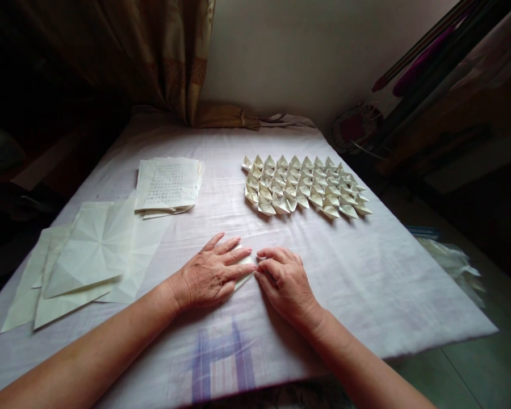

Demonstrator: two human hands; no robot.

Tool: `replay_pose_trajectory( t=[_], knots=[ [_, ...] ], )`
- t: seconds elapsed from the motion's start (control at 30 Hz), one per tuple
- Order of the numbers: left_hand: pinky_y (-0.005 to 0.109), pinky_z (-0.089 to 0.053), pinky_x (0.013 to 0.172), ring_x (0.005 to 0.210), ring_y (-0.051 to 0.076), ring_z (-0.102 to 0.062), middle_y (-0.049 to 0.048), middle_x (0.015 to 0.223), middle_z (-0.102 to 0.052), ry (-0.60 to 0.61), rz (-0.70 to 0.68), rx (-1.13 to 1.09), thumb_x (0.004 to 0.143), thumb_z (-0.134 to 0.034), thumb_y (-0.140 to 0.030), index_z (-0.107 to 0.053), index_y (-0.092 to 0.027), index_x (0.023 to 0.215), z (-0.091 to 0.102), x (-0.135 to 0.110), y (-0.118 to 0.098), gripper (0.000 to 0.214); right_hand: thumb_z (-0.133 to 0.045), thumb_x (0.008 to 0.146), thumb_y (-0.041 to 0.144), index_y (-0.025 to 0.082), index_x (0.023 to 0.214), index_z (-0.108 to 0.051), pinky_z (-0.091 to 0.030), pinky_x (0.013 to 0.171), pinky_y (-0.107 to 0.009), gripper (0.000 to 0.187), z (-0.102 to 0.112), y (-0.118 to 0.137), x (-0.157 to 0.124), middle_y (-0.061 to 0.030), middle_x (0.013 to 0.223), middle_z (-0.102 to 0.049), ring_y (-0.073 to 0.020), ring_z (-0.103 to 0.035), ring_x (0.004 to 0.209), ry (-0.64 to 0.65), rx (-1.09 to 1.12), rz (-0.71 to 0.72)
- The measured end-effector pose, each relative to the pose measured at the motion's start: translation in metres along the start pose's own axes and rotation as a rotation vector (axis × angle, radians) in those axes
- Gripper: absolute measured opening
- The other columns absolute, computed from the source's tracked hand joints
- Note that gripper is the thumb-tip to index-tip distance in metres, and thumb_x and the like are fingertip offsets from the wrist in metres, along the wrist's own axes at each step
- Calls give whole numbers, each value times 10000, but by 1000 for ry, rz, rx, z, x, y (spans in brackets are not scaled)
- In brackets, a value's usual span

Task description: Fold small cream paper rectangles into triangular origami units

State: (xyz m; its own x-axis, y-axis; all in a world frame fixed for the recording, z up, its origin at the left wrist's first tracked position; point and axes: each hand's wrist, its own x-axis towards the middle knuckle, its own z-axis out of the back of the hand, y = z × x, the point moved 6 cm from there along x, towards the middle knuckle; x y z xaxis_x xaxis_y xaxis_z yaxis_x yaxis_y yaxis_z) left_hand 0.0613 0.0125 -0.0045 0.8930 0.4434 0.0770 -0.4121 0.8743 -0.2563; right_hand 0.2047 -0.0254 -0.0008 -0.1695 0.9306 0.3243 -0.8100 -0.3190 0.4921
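The left hand (208, 276), fingers spread, rests on a small paper (243, 280) on the tablecloth (366, 278), while the right hand (287, 284) curls at its tip, pinch unclear, maybe making a fold that next needs firm pressing.

Two hands lower center, so one left hand (210, 275) and one right hand (287, 288), plus one folded paper (246, 261) under them. Pointy paper pieces (296, 182) right of center: a few dozen, too tightly packed for an exact count. One written-on stack (166, 184) left of center, and at least four loose sheets (100, 250) far left, overlapping. One table (366, 295).
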Motion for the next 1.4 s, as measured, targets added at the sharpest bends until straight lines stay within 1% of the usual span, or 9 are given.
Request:
replay_pose_trajectory(
  t=[0.1, 0.27, 0.43, 0.6, 0.77, 0.97, 1.13, 1.27, 1.4],
  knots=[
    [528, -81, 1182, 1421, 296, -308, 19, 1433, -519, -16, 6, 4, 850, -535, -209, -542, -340, 1328, 0, 0, 0, 496, -607, 857, 157, 225, 775, -629, -377, 859, -386, 109, 1, 2, -3, -42, 1046, -686, -224, -574, 970, -21, -20, -13],
    [512, -84, 1185, 1421, 281, -315, 10, 1451, -502, -10, 12, -6, 858, -521, -210, -541, -338, 1327, -2, -2, 2, 486, -608, 839, 149, 221, 764, -608, -378, 850, -371, 104, 0, 1, -8, -33, 1011, -685, -210, -581, 956, -36, 38, -40],
    [495, -74, 1190, 1433, 258, -294, 8, 1467, -486, 5, 36, -36, 874, -496, -205, -487, -322, 1383, -3, -2, 3, 522, -630, 798, 134, 227, 866, -621, -368, 870, -376, 115, -2, 3, -7, -35, 1060, -669, -221, -567, 1004, -1, 44, -33],
    [486, -71, 1195, 1433, 246, -296, -2, 1457, -499, -14, 59, -47, 873, -492, -200, -493, -320, 1382, -2, -2, 4, 523, -623, 829, 145, 234, 821, -628, -372, 855, -369, 90, -3, 5, -5, -30, 1041, -677, -216, -574, 980, 1, 9, -34],
    [492, -64, 1193, 1435, 251, -292, -8, 1462, -493, -25, 63, -49, 877, -487, -199, -481, -331, 1392, -3, -2, 4, 533, -602, 853, 151, 227, 824, -627, -374, 859, -372, 85, -4, 7, -6, -35, 1038, -684, -213, -576, 966, -4, -2, -13],
    [490, -50, 1191, 1443, 248, -270, -15, 1474, -478, -2, 63, -57, 883, -475, -194, -464, -330, 1401, -4, -3, 4, 535, -590, 843, 130, 222, 790, -610, -378, 866, -375, 108, -3, 8, -7, -34, 1043, -682, -216, -574, 975, 7, 24, -6],
    [498, -53, 1186, 1451, 256, -246, -3, 1508, -430, 42, 55, -61, 880, -464, -187, -432, -311, 1422, -5, -3, 5, 557, -612, 847, 165, 248, 913, -644, -380, 878, -374, 111, -3, 11, -7, -37, 1082, -671, -218, -569, 1012, 14, 28, 0],
    [498, -53, 1185, 1451, 257, -246, -2, 1514, -421, 54, 58, -58, 886, -456, -191, -439, -306, 1413, -4, -3, 4, 540, -624, 848, 159, 241, 828, -647, -377, 872, -372, 88, -6, 12, -6, -34, 1078, -671, -215, -570, 1012, 6, 11, -18],
    [483, -45, 1187, 1449, 251, -249, -10, 1513, -422, 44, 56, -42, 896, -453, -208, -445, -304, 1410, -5, -4, 5, 523, -612, 853, 151, 229, 816, -648, -371, 883, -379, 93, -7, 15, -7, -49, 1110, -663, -224, -559, 1040, -20, -15, -11]
  ],
)
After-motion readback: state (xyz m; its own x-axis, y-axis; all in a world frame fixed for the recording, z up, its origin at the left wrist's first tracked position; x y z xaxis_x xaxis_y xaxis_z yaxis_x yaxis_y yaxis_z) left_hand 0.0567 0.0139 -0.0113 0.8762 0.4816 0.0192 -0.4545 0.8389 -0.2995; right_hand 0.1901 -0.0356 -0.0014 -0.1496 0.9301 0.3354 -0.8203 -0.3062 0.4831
